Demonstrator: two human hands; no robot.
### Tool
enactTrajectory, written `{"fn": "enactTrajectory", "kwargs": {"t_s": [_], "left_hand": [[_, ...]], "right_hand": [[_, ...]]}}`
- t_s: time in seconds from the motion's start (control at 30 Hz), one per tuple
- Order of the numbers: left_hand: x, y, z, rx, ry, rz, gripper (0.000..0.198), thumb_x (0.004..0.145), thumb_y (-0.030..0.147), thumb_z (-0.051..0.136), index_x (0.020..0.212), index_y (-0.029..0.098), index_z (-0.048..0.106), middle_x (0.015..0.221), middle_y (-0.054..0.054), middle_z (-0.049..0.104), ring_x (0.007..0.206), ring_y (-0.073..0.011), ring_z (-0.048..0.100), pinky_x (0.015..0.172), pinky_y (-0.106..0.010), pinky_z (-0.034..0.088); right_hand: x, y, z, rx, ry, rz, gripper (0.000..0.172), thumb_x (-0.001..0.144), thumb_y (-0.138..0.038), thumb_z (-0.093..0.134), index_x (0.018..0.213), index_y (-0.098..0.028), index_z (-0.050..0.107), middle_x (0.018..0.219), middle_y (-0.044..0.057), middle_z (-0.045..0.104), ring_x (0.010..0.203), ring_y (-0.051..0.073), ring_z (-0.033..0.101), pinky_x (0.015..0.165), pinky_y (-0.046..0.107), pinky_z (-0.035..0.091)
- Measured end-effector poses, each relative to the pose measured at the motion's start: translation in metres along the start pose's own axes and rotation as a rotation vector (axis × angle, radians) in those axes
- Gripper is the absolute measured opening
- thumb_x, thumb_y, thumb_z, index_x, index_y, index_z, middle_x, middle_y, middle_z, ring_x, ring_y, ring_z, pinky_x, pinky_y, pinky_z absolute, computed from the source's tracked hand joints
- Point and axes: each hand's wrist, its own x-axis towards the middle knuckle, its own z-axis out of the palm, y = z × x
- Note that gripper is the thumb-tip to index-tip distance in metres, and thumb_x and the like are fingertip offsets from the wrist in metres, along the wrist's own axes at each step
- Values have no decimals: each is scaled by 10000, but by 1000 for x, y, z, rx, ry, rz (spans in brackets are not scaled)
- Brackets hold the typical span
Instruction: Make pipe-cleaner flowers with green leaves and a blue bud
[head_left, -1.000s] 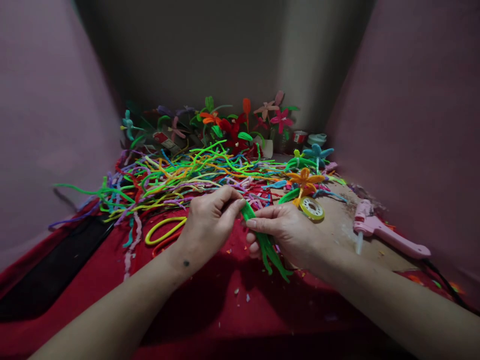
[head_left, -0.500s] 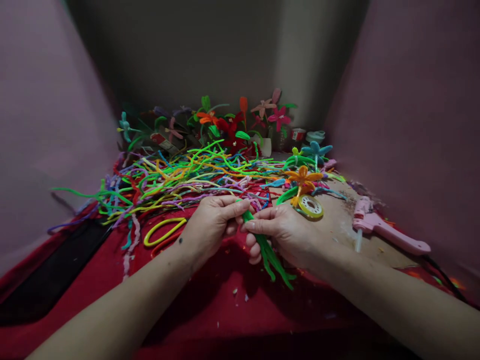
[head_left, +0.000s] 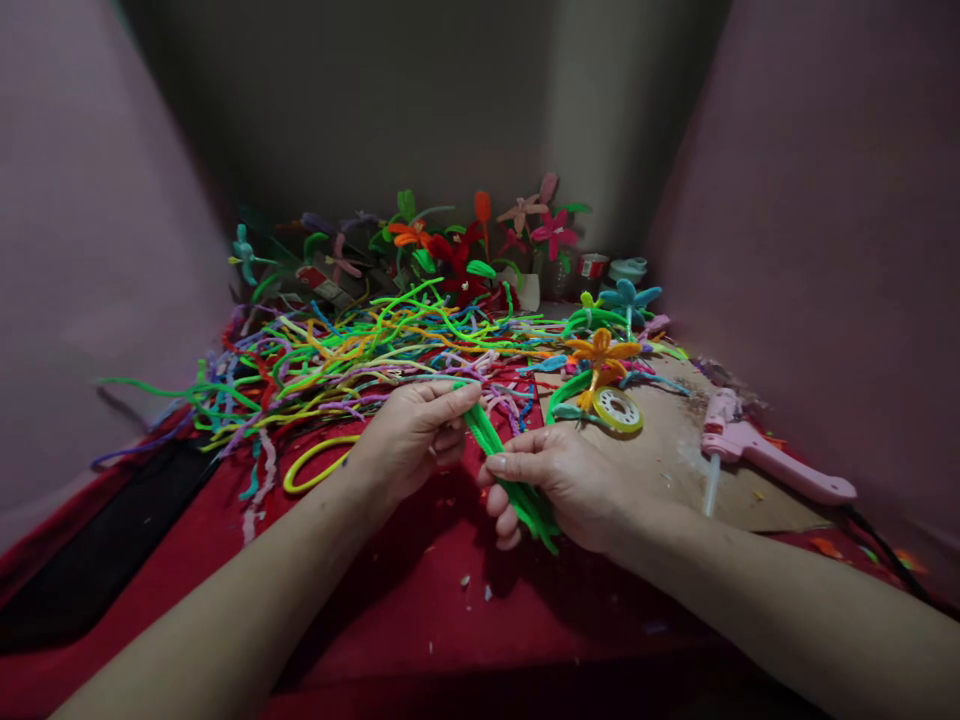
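Note:
A bundle of green pipe cleaners (head_left: pixel 486 432) slants between my two hands over the red cloth. My left hand (head_left: pixel 420 430) pinches its upper end between thumb and fingers. Lower down, my right hand (head_left: pixel 551 475) grips the same bundle, its thumb on top and its other fingers curled beneath. The loose green ends poke out below the right hand. Behind both hands spreads a heap of pipe cleaners (head_left: pixel 360 345) in many colours. Beside my left wrist lies a yellow loop (head_left: pixel 300 472), partly hidden by the forearm.
On a brown board (head_left: pixel 675 450) at right lie a pink glue gun (head_left: pixel 780 460), a yellow tape roll (head_left: pixel 618 411) and an orange pipe-cleaner flower (head_left: pixel 600 350). Several finished flowers (head_left: pixel 457 245) stand at the back. A black flat item (head_left: pixel 105 550) is at left, on the red cloth (head_left: pixel 420 600).
My left hand has shifted up and left, away from the right hand, baring a longer stretch of the green bundle between them. Less of the bundle sticks out below my right hand.

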Motion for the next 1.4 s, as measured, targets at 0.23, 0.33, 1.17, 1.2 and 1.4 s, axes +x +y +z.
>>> {"fn": "enactTrajectory", "kwargs": {"t_s": [0.23,0.33,1.17,1.2,1.4], "left_hand": [[-3,-10,8,93,28,-96,339,693,348,688,486,139,521,343,48,419,336,-52,358,385,-202,243],[-2,-9,10,158,130,-29,352,690,350,687,466,140,516,337,39,442,323,-52,361,373,-204,235],[-2,-5,3,89,30,-62,289,665,311,712,514,133,542,407,52,433,350,-35,305,371,-197,199],[-3,-6,5,91,0,-99,284,666,307,710,513,127,552,407,45,449,349,-32,301,371,-195,193],[-11,-2,17,300,127,21,215,667,229,699,511,125,595,424,41,470,390,-46,351,389,-191,238]], "right_hand": [[2,-2,-2,8,11,-30,196,839,-121,489,666,-90,575,487,25,592,355,106,552,385,219,500],[5,2,-4,9,-13,-51,177,831,-118,495,678,-90,580,504,22,600,362,105,558,391,223,508],[3,-2,-8,2,-16,-75,141,794,-108,518,676,-86,592,484,21,588,352,110,546,367,221,487],[4,-2,-9,8,-14,-77,141,794,-107,513,675,-89,586,486,22,589,351,112,546,364,226,487],[3,-3,-6,-12,42,-71,201,815,-84,466,635,-102,554,460,12,579,329,106,531,341,216,474]]}}
